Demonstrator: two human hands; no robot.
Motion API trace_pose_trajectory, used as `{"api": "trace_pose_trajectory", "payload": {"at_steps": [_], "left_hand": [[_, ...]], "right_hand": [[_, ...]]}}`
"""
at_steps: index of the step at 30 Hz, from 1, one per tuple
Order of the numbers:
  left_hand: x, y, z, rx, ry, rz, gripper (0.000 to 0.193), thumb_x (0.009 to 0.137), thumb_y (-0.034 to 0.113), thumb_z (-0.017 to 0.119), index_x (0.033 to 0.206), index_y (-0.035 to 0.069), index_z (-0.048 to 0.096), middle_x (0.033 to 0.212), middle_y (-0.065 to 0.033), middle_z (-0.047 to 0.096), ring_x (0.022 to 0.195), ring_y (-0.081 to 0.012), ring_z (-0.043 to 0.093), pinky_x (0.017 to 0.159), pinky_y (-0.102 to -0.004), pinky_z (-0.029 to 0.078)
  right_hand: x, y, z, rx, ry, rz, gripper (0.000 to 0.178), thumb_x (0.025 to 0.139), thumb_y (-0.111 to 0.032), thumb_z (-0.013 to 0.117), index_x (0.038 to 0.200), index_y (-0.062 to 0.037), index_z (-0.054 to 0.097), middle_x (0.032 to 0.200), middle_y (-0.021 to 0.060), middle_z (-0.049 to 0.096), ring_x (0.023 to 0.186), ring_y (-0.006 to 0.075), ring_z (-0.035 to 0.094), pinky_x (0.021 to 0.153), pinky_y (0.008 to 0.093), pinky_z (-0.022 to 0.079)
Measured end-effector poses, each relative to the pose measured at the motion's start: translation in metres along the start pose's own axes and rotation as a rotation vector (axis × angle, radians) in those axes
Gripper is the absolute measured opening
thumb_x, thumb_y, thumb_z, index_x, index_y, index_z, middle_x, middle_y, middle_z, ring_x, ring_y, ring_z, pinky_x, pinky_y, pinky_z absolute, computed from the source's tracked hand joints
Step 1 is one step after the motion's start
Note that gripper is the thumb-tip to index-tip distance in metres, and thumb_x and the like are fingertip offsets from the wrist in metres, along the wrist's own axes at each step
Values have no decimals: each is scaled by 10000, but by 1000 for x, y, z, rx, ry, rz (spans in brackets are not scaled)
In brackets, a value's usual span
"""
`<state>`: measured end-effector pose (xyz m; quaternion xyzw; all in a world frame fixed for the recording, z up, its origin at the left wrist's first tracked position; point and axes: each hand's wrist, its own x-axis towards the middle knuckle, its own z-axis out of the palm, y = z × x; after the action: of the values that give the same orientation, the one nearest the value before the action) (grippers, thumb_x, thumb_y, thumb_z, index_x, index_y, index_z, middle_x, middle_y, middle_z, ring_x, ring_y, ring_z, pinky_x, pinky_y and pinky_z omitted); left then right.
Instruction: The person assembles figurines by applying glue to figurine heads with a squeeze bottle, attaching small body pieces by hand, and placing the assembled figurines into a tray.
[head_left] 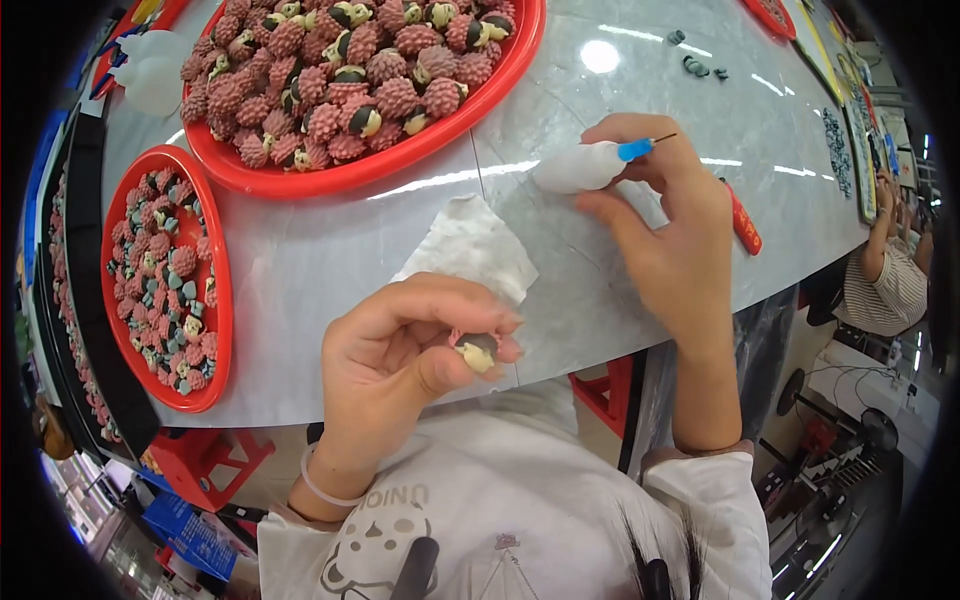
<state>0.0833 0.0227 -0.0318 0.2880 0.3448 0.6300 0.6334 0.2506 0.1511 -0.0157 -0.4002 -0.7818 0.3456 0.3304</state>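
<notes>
Between the thumb and fingers of my left hand [400, 345] is a small figurine [477, 350], with a cream part, a dark band and a bit of pink showing; my fingers cover the rest. My right hand [660, 215] grips a white squeeze bottle [580, 168] with a blue collar and a thin needle tip, which points to the right, away from the figurine. A crumpled white tissue [468, 245] lies on the table just beyond my left hand. Beside my right wrist rests a red-handled tool [742, 218], partly hidden.
A large red tray [400, 170] heaped with pink bumpy figurines stands at the far left. Nearer is a smaller red tray [222, 345] of pink and grey pieces. Small dark pieces [695, 67] lie on the grey table [590, 290]. Another person [885, 275] sits at the right.
</notes>
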Motion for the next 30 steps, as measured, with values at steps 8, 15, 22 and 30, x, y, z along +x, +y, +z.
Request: {"api": "trace_pose_trajectory", "payload": {"at_steps": [8,15,22,30], "left_hand": [[2,2,2,-6,-38,-27,275,768,137,592,948,-61,528,936,-151,533,803,-195,569,696,-262,474],[0,2,1,-47,-27,-40,270,773,117,586,959,-65,514,949,-156,531,812,-190,568,688,-254,480],[2,0,0,-39,-39,-7,282,772,140,592,951,-61,507,941,-160,537,805,-189,571,664,-248,484],[1,-1,4,40,-2,23,300,770,211,598,931,-21,498,911,-143,530,746,-169,561,610,-217,457]], "right_hand": [[58,55,-61,-660,119,-167,175,717,-40,577,886,6,573,800,57,594,725,110,517,680,227,412],[28,28,-64,109,71,85,149,787,-66,519,911,2,564,838,72,578,739,119,539,660,233,429],[-20,12,-48,965,-105,321,190,810,-85,475,963,18,521,911,130,532,705,101,497,609,181,412],[-39,4,-28,1060,-95,364,200,763,-55,527,948,19,521,937,157,533,743,131,535,623,201,442]]}}
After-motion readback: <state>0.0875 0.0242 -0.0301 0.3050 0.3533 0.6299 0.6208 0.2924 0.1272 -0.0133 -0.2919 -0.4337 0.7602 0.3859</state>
